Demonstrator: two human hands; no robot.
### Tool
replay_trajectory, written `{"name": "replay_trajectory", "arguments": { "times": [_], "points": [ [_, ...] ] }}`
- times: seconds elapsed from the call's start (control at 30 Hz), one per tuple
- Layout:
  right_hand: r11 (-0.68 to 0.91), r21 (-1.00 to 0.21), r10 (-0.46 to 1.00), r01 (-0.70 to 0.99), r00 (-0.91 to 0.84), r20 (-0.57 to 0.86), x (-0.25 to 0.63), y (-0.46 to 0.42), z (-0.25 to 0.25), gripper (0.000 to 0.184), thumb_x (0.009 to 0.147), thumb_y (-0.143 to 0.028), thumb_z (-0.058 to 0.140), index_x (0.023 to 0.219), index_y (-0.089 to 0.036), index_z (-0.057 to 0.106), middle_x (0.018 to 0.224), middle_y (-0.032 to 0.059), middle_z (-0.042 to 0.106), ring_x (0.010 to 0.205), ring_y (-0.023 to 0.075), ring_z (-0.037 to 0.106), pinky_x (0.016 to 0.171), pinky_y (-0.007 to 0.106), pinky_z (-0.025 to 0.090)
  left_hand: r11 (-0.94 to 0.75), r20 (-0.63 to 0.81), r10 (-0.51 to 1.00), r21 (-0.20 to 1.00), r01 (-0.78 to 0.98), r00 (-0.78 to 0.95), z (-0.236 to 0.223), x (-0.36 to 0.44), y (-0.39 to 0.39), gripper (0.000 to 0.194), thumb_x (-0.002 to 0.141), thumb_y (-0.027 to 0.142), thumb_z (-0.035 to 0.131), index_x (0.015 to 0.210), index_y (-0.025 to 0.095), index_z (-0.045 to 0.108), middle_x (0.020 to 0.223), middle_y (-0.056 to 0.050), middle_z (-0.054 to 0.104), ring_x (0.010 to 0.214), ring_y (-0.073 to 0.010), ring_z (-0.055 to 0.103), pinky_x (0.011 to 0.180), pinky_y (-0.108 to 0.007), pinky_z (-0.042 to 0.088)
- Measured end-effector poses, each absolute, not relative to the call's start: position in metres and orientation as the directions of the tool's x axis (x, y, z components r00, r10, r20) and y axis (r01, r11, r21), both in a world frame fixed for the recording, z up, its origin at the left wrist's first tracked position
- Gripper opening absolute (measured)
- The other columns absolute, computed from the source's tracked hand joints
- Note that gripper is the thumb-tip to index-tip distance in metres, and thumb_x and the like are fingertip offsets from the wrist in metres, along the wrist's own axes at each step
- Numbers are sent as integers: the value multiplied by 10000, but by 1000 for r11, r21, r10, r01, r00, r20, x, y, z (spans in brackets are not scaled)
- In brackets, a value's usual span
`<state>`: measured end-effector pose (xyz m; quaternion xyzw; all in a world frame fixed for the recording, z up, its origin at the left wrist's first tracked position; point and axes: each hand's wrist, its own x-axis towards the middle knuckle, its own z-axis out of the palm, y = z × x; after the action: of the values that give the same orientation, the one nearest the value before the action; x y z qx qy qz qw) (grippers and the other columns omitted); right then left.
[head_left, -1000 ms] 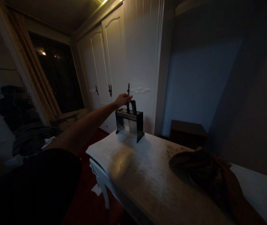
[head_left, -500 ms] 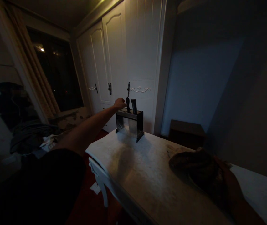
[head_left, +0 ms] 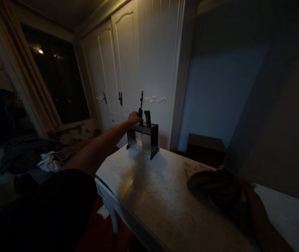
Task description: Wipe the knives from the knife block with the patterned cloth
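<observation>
Knife rack (head_left: 154, 138) sits on far end of worktop (head_left: 165, 189), two handles poking up out of its top. Left hand (head_left: 134, 118) right at left handle (head_left: 140, 112), right handle (head_left: 147, 119) just beside. Cloth (head_left: 215, 185) on worktop, nearer and way over right, right hand (head_left: 250, 196) on it. Wardrobe (head_left: 154, 63) behind knife rack, low cabinet (head_left: 207, 141) behind worktop, back right. Window (head_left: 57, 73) off left, curtain (head_left: 31, 70) along its left side.

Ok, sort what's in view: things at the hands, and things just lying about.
At the hands:
- holder, black handles: left hand
- dark bundle: right hand
- table beneath

Lying about:
- white scrap, floor
- dark heap, left
- white cloth, beside it
</observation>
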<state>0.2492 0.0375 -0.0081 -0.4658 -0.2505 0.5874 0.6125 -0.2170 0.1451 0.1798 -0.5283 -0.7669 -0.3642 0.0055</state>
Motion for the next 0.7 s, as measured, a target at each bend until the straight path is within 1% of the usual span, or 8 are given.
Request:
{"name": "replay_trajectory", "arguments": {
  "times": [0.1, 0.27, 0.43, 0.57, 0.7],
  "points": [
    [-148, -876, 932, -459, 233, -279, 247, 36, -5, 138, 767, -326, 671, 869, -239, 706, 886, 15, 766, 940, 240, 712, 823, 338, 606, 176, 394, 807, 550, 816, -440, 175, -216, 147, 212, 685, 198, 746, 886, 136, 724, 876, -92, 737, 861, -209, 694, 688, -231, 504],
    [-157, -876, 940, -457, 203, -275, 248, 39, -7, 177, 742, -360, 694, 861, -229, 699, 884, 32, 766, 994, 264, 703, 867, 373, 601, 171, 404, 804, 545, 821, -436, 172, -215, 147, 184, 719, 183, 705, 895, 141, 735, 873, -97, 744, 893, -221, 699, 741, -248, 513],
    [-128, -890, 953, -438, 194, -233, 251, 43, -12, 195, 729, -344, 691, 890, -233, 699, 907, 22, 769, 1010, 253, 701, 879, 353, 597, 174, 409, 801, 541, 823, -438, 174, -215, 147, 166, 721, 197, 716, 873, 136, 746, 915, -117, 747, 926, -231, 700, 757, -247, 511],
    [-162, -879, 942, -448, 194, -273, 248, 40, -9, 182, 740, -360, 677, 871, -235, 700, 871, 32, 771, 992, 257, 708, 863, 356, 605, 171, 411, 801, 542, 823, -436, 176, -215, 146, 154, 721, 207, 724, 853, 131, 748, 852, -110, 745, 896, -231, 705, 731, -245, 512],
    [-153, -877, 961, -455, 137, -239, 246, 37, -6, 190, 747, -369, 679, 888, -242, 701, 866, 28, 773, 975, 262, 714, 855, 371, 610, 150, 437, 791, 540, 828, -428, 183, -216, 145, 141, 720, 193, 716, 838, 125, 750, 836, -102, 745, 885, -231, 705, 734, -252, 515]
  ]
}}
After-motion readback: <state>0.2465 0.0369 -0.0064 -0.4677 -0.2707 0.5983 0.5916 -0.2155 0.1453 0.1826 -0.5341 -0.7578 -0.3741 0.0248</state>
